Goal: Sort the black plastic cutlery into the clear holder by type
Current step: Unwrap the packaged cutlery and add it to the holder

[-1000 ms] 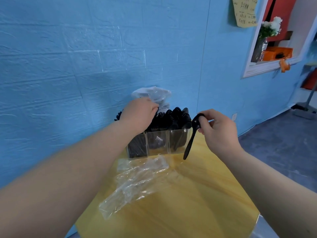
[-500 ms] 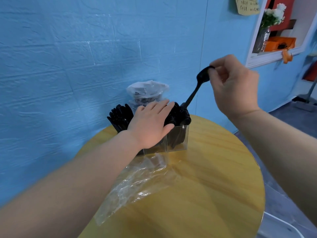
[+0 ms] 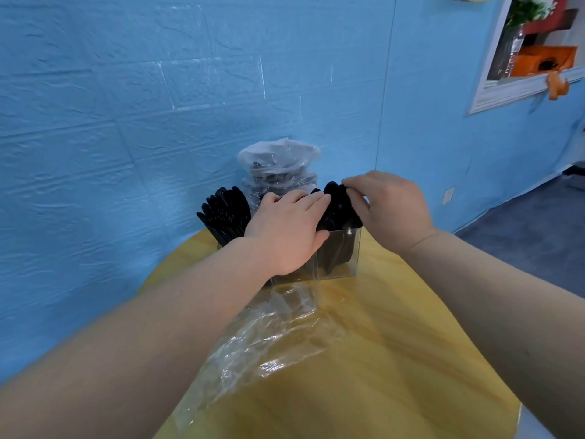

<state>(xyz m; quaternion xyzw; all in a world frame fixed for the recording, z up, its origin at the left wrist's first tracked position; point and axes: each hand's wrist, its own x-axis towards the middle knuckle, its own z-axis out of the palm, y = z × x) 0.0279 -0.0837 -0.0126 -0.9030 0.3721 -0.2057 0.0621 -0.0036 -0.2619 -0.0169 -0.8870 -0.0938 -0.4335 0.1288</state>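
Table: I see a round yellow wood-grain top; its far edge meets the wall, its right rim curves down toward the lower right corner of the view.
Wall: blue, brick-textured, directly behind the table; a vertical seam runs down it above the holder.
Room, right: a white-framed niche high on the wall holds an orange box; dark floor lies beyond the table's right side.
Holder: clear, with compartments, standing at the far middle of the table, near the wall.
Cutlery, left: a fan of black pieces rises from the holder's left end; I cannot tell the type.
Cutlery, right: black spoons fill the right compartment, bowls up.
Left hand: lies flat over the holder's middle, fingers straight and released, tips touching the spoons.
Right hand: at the holder's right end, fingers curled and pinching the top of a spoon in the right compartment.
Bag, far: a clear bag of black pieces stands behind the holder against the wall.
Wrapper: crumpled clear plastic lies on the table just in front of the holder, running toward the near left edge.
Open room: bare tabletop to the right of and in front of the holder; I see free space off the table's right rim.
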